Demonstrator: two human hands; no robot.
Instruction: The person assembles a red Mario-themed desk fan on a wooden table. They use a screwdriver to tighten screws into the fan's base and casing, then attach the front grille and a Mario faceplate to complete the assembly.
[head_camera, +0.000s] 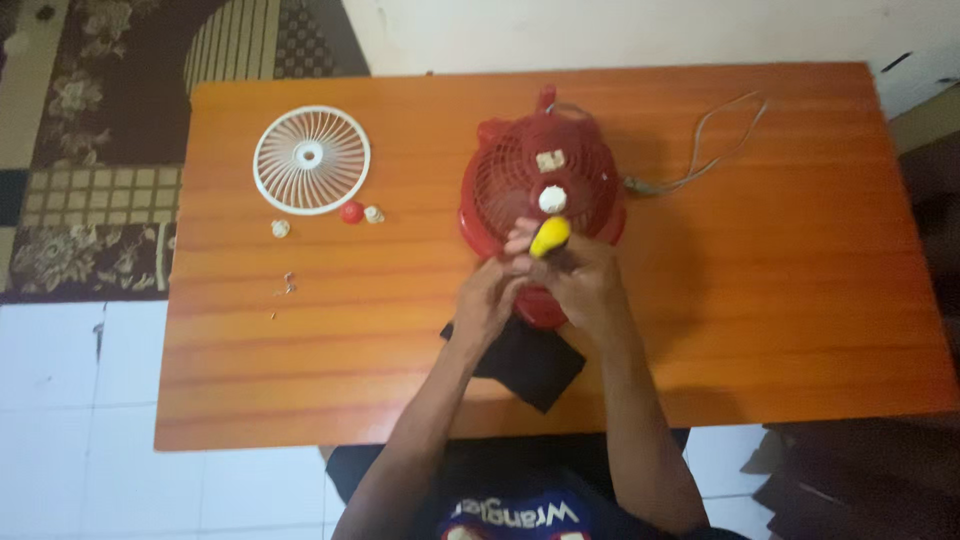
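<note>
A small red table fan (540, 170) lies on its back on the orange wooden table (780, 290), its rear grille up with a white hub in the middle. My right hand (580, 280) grips a yellow-handled screwdriver (549, 236) pointed down at the fan's lower rim. My left hand (487, 298) rests against the same rim, fingers curled beside the tool's tip. The fan's lower part is hidden under both hands.
A white round fan grille (311, 159) lies at the table's far left, with a red cap (351, 212), two small white knobs and tiny screws (286, 286) near it. A grey cord (700, 150) trails right of the fan. A black cloth (530, 362) lies under my wrists.
</note>
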